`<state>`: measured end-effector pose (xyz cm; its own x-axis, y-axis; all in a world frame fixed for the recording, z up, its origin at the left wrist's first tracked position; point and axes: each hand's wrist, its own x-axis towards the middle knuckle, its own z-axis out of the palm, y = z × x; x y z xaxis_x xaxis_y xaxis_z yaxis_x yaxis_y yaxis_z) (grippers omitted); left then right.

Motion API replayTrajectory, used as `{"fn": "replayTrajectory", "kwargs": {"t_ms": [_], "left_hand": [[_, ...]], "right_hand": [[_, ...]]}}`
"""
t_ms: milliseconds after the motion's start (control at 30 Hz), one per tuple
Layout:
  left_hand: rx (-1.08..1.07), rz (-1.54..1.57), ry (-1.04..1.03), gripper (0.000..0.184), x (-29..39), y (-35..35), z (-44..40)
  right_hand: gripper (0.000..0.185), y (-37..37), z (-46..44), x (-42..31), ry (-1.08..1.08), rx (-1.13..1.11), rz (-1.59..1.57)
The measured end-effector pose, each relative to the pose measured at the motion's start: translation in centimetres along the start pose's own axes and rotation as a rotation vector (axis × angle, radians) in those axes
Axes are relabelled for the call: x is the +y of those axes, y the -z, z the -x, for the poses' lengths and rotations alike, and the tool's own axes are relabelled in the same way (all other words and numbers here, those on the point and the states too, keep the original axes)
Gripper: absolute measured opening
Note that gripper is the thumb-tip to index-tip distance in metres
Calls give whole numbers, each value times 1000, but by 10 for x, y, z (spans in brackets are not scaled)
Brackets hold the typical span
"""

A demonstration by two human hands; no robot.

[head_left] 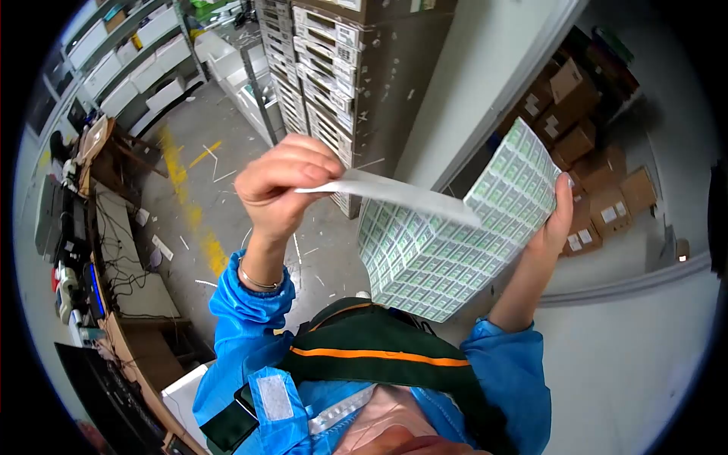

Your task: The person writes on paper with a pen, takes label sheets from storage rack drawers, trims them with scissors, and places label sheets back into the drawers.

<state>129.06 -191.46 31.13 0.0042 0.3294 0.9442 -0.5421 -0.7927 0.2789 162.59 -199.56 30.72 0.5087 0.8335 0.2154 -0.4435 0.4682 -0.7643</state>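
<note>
Between the thumb and fingers of my left hand [284, 182] is a white paper strip [409, 195], pinched at one end. It stretches to the right across the upper part of a sheet of labels [447, 262], and I cannot tell whether it is attached there. Small green and white printed labels in rows cover the sheet, which is creased and bent upward on the right. My right hand [557, 224] is closed on the sheet's right edge, its fingers partly hidden behind it. Both hands are raised in front of my blue jacket.
Tall stacks of grey trays [326, 83] stand ahead, beside a white wall panel [470, 91]. Cardboard boxes [607, 205] are piled at the right. A cluttered desk [136, 341] with cables runs along the left. Paper scraps litter the grey floor [197, 250]; shelves [129, 61] stand farther back.
</note>
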Motion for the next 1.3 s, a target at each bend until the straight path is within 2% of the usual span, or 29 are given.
{"fn": "replayTrajectory", "kwargs": {"t_ms": [33,100,133,167,233,300,333,467,600,700,767,833,867,933,967,1033,1067,1133,1233,1300], "left_hand": [[-68,3,-40,26,-10,12,-4],[123,146,391,50,-6,8,-7],[50,127,487,70,-18,17,-7],[90,208,635,62,-23,22,1],[54,137,852,48,-33,39,25],[180,84,859,38,-27,38,34],[271,143,872,34,-26,45,44],[541,23,776,24,4,66,59],[580,-121,612,25,50,137,56],[634,-106,422,26,94,198,49],[500,-137,362,43,122,254,57],[554,252,309,59,130,274,48],[617,141,514,52,128,286,60],[675,157,645,43,130,290,87],[709,202,620,40,139,299,94],[823,206,613,35,161,323,105],[905,146,566,33,175,337,106],[1061,-9,410,29,204,363,104],[1208,-266,172,20,249,395,106],[1257,-411,45,18,275,411,107]], "right_hand": [[25,-5,-15,7,-57,-37,-51],[35,-16,-37,23,-207,-137,-191],[41,-24,-46,32,-286,-189,-258],[47,-39,-52,40,-367,-242,-324],[49,-65,-57,53,-478,-411,-444],[48,-79,-72,75,-539,-590,-493],[48,-90,-73,81,-563,-582,-486],[47,-127,-68,107,-624,-524,-435],[47,-181,-64,154,-637,-380,-294],[45,-226,-59,191,-683,-545,-352],[45,-270,-48,215,-632,-524,-274],[48,-323,-33,241,-622,-602,-273],[48,-355,-21,253,-593,-576,-209],[49,-400,-10,281,-579,-591,-190],[49,-422,-2,299,-569,-616,-175],[53,-456,21,322,-642,-817,-187],[55,-472,31,334,-690,-917,-178],[58,-504,52,359,-897,-843,-129],[45,-511,84,428,-1110,-1125,-451],[40,-524,105,466,-1112,-1122,-338]]}}
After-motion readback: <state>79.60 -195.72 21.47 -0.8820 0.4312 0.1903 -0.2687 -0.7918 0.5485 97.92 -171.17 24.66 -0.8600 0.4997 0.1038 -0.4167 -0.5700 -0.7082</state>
